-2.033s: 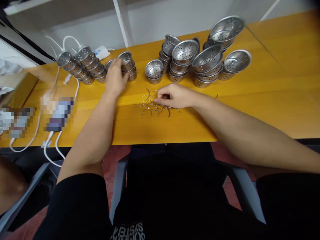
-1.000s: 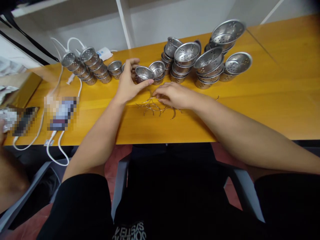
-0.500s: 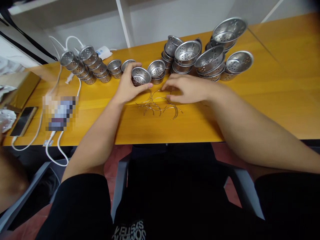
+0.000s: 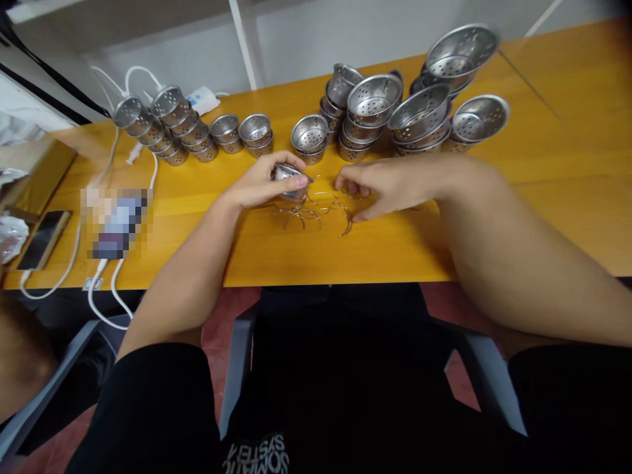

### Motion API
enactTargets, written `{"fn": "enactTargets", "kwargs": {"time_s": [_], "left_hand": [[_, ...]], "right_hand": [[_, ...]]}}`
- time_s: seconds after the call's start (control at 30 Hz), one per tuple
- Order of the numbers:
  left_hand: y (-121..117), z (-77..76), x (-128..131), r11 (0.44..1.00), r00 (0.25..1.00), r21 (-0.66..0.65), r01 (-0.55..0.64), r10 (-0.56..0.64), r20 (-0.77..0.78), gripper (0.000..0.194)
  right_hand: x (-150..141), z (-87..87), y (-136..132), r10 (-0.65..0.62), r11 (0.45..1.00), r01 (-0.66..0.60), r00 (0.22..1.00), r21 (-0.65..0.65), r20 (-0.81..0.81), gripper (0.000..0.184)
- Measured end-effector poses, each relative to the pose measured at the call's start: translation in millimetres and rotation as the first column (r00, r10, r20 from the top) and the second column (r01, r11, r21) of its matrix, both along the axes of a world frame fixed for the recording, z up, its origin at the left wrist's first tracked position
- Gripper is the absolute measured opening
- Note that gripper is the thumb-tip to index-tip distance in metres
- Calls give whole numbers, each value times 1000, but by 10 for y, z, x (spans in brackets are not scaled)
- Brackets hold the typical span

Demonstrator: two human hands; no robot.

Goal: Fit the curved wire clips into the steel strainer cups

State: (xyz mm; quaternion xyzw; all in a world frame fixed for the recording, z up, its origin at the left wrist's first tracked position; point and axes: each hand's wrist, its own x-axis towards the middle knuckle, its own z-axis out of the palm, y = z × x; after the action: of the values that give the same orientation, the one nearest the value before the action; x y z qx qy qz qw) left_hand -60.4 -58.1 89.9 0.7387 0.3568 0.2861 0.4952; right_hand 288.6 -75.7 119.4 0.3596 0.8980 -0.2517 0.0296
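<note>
My left hand [image 4: 269, 181] is closed on a small perforated metal cup [image 4: 288, 176], tipped onto its side just above the table. Curved thin wires [image 4: 302, 214] lie loosely scattered on the wood below and beside the cup. Over the right part of these wires hovers my right hand [image 4: 378, 187], palm down, its fingers bent and its thumb apart from them. I see nothing clearly held in it, though a wire shows close to its fingertips.
Behind my hands stand stacked perforated cups [image 4: 309, 135], with larger perforated bowls [image 4: 419, 115] to the right. More cup stacks [image 4: 190, 128] are at the left. Phones [image 4: 45, 240] with white cables [image 4: 79, 230] lie farther left, near a cardboard box [image 4: 39, 174]. Another person's arm [image 4: 22, 355] shows at the left edge.
My left hand has brought the cup away from the row, toward me and to the right, and tipped it over. My right hand has shifted slightly right and nearer, its thumb moving lower.
</note>
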Motion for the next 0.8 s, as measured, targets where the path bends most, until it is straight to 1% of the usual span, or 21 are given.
{"fn": "enactTargets", "kwargs": {"time_s": [0.03,0.1,0.23,0.37,0.4,0.43,0.53,0.63,0.7,0.8], "left_hand": [[-11,-21,39,999,999,-39,30,-28,32,93],[-33,-54,100,996,996,-73,59,-54,70,91],[-49,-97,147,993,994,-103,49,-39,100,94],[-36,-122,147,987,990,-146,65,-46,131,91],[-32,-124,147,988,990,-142,68,-49,133,91],[-30,-123,146,989,990,-131,70,-52,133,91],[-26,-114,138,994,992,-93,62,-50,118,92],[-22,-101,115,998,994,-56,22,-16,107,94],[-19,-96,96,999,994,-37,-14,18,109,96],[-11,-93,74,999,994,-9,-44,45,103,98]], "right_hand": [[-38,-13,-7,2,1000,-2,1000,15,-19,55],[-113,-29,-21,8,999,-6,999,39,-42,47],[-242,-63,-34,14,994,-7,998,108,-62,30],[-351,-96,-54,7,984,6,997,177,-72,10],[-377,-96,-67,0,980,15,997,197,-77,9],[-400,-94,-82,-8,976,25,997,214,-79,13],[-454,-86,-129,-34,970,48,998,240,-61,29],[-480,-101,-157,-58,967,69,997,245,-53,45],[-491,-123,-162,-78,969,90,995,229,-60,41],[-499,-156,-153,-100,975,113,992,191,-76,20]]}}
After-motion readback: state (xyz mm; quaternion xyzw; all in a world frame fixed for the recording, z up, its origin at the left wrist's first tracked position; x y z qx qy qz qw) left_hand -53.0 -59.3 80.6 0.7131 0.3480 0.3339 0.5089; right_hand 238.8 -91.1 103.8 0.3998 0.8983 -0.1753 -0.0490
